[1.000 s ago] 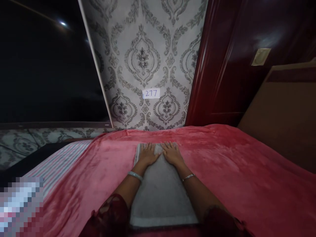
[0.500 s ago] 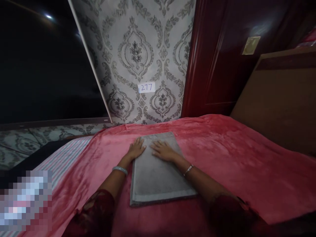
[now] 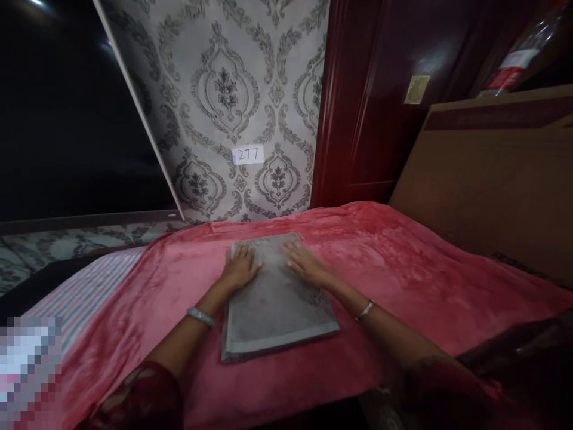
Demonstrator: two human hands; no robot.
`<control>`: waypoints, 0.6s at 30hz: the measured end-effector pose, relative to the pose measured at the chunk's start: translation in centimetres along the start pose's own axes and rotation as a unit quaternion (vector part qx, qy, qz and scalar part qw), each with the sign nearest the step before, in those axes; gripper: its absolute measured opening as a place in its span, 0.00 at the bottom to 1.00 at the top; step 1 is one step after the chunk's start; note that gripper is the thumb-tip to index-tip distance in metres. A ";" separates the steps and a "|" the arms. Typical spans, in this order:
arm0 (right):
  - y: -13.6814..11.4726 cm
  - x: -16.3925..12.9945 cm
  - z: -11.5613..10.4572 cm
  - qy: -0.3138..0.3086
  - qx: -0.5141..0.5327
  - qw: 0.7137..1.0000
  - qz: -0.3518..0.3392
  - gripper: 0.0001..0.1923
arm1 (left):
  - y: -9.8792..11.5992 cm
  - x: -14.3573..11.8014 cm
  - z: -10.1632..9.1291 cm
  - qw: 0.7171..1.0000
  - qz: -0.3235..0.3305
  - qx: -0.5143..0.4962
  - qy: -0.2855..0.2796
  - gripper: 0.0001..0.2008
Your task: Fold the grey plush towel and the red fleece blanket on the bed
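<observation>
A folded grey cloth (image 3: 275,304) lies flat on a red velvety blanket (image 3: 403,269) that covers the bed. My left hand (image 3: 240,266) rests palm down on the cloth's far left corner, fingers spread. My right hand (image 3: 303,263) lies palm down on the far right part of the cloth, fingers spread too. Neither hand grips anything. Each wrist wears a bangle.
A striped sheet (image 3: 85,292) shows at the left beside the blanket. Patterned wallpaper with a label reading 277 (image 3: 248,154) stands behind the bed. A dark red wooden door (image 3: 380,101) and a brown headboard (image 3: 487,179) are at the right. A bottle (image 3: 514,60) stands above the headboard.
The view has swung right and pulled back. My hands have slid apart over the far end of the grey cloth, the left one moving to its left corner.
</observation>
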State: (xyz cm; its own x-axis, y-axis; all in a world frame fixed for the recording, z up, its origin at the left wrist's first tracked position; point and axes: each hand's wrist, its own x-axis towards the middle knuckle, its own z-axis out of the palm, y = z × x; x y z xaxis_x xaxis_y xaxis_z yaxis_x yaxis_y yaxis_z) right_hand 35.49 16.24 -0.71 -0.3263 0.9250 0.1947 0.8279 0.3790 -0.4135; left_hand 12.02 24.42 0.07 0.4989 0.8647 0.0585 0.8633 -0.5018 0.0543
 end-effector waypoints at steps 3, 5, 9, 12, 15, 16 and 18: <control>2.8 0.8 0.5 -0.014 -0.059 0.997 0.046 0.32 | 1.8 -2.4 0.9 0.999 0.051 0.012 0.006 0.34; 3.5 0.6 1.9 -0.034 -0.077 0.995 0.043 0.32 | 2.3 -3.7 1.9 0.999 0.049 0.015 0.005 0.34; 3.3 0.2 3.4 -0.038 -0.088 0.994 0.046 0.30 | 2.1 -4.7 3.1 0.999 0.034 0.010 0.027 0.33; 2.5 0.0 2.9 -0.066 -0.095 0.991 0.065 0.31 | 2.0 -4.7 3.1 0.999 0.031 -0.003 0.029 0.33; 0.6 -0.8 2.5 -0.090 -0.097 0.990 0.057 0.33 | 1.7 -4.7 2.9 0.999 0.038 -0.017 0.026 0.33; -0.3 -1.5 2.7 -0.096 -0.094 0.990 0.043 0.34 | 1.5 -4.7 2.9 0.999 0.043 -0.023 0.024 0.33; -2.3 -3.2 3.3 -0.110 -0.081 0.991 0.004 0.35 | 1.0 -4.8 3.0 0.998 0.055 -0.038 0.020 0.32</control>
State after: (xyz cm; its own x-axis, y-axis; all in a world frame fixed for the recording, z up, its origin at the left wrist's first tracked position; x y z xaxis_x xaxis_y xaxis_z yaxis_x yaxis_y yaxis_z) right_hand 33.10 12.45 -3.30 -0.3969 0.9178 -0.0136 0.8871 0.3797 -0.2624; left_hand 10.74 19.79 -3.11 0.5858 0.8031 0.1087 0.7943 -0.5956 0.1196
